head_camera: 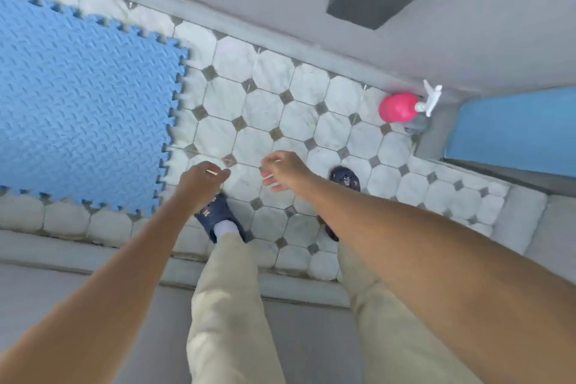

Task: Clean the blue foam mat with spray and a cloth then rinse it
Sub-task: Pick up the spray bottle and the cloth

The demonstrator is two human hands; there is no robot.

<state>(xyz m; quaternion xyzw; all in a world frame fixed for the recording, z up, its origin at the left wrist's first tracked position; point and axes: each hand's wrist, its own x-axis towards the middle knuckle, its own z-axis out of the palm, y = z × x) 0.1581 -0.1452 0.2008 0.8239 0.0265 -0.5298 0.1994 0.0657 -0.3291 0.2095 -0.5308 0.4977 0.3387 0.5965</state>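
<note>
The blue foam mat (84, 103) with jigsaw edges lies flat on the tiled floor at the left. A pink spray bottle (400, 107) with a white trigger head stands on the tiles at the right, against the wall. My left hand (201, 179) hangs above the tiles just right of the mat's corner, fingers loosely curled, holding nothing. My right hand (282, 170) is stretched out beside it with relaxed fingers, also empty, well short of the bottle. No cloth is visible.
White octagonal floor tiles (265, 121) cover the floor between mat and bottle. My two feet in dark slippers (218, 217) stand on them. A grey wall runs along the top, a blue surface (514, 128) at far right, a raised grey kerb along the bottom.
</note>
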